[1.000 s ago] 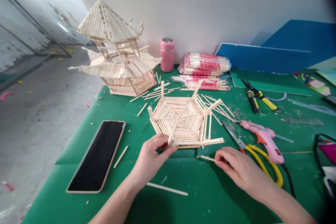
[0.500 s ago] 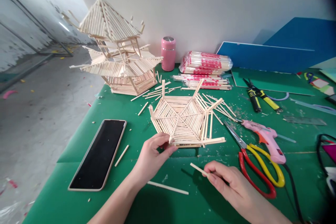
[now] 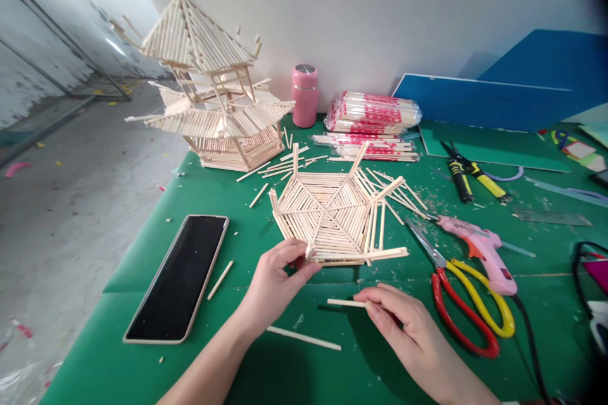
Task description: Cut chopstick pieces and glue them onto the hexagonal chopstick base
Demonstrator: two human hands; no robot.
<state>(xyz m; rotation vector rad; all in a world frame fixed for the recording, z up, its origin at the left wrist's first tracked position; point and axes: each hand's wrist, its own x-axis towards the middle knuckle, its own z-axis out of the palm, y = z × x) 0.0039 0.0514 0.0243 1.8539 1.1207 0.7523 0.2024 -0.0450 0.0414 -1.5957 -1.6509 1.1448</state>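
Note:
A six-sided base of wooden sticks (image 3: 327,210) lies on the green table, with short posts rising at its corners. My left hand (image 3: 281,278) pinches its near left corner between thumb and fingers. In my right hand (image 3: 396,319) a short wooden stick (image 3: 346,302) is held by one end, its free end pointing left, apart from the base. Another loose stick (image 3: 304,338) lies on the table between my forearms. To the right of my right hand are scissors (image 3: 468,304) with red and yellow handles.
A stick pagoda (image 3: 213,88) stands at the back left, beside a pink flask (image 3: 304,96) and wrapped chopstick bundles (image 3: 373,117). A phone (image 3: 178,278) lies left. A pink glue gun (image 3: 479,250), pliers (image 3: 468,171) and blue boards (image 3: 479,101) are at right.
My right hand has moved a little left and up, and the stick in it has turned closer to level. My left hand and the base have stayed in place.

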